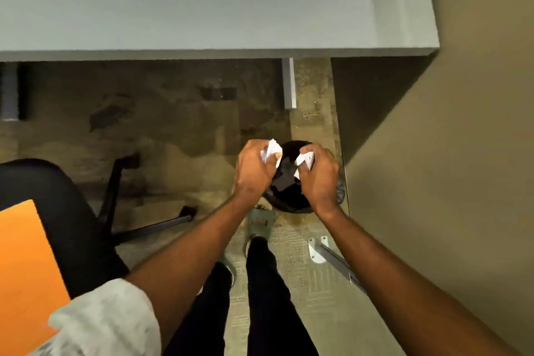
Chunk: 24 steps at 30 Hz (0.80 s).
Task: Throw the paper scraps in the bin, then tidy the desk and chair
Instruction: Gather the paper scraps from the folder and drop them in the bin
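Hands — two, left (pixel 254 167) and right (pixel 319 179) — each clutching one paper scrap over bin (pixel 291 202).

Both hands are covering most of the bin (pixel 291 199) rim beneath them. Fingers are hiding much of each paper scrap. The chair (pixel 57 211), left of the hands, is running off frame.

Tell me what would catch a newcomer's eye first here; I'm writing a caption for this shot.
Two bare hands meet at the centre: the left hand and the right hand each clutch crumpled white paper scraps over a round black bin on the floor. At lower left, a bright orange sheet lies on the black office chair. The grey desk spans the top.
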Each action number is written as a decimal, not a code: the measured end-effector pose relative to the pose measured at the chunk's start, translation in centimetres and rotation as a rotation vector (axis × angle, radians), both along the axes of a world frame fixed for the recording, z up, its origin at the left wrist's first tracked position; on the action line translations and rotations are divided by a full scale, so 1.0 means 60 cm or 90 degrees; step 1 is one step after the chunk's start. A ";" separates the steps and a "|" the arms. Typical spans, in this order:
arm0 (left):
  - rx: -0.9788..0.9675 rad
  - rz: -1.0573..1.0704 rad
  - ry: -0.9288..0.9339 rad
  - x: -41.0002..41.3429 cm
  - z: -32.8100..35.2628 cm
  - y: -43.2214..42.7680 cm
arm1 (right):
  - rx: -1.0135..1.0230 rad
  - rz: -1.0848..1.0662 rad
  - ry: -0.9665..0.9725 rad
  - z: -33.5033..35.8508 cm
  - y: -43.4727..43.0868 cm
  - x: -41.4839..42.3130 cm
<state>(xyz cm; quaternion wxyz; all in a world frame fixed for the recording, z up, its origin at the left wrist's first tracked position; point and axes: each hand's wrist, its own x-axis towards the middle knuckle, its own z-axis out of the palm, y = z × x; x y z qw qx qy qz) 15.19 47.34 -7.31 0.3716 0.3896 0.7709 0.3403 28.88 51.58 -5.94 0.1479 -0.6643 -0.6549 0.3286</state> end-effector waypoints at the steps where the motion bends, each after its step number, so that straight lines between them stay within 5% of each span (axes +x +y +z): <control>1: -0.024 -0.019 -0.006 0.019 -0.008 0.011 | -0.007 -0.018 -0.007 -0.009 0.004 0.016; 11: -0.171 -0.155 0.011 0.166 -0.121 0.087 | -0.167 -0.169 -0.006 -0.173 0.025 0.137; 24: -0.243 -0.171 -0.024 0.207 -0.239 0.108 | -0.280 -0.203 0.043 -0.299 0.055 0.177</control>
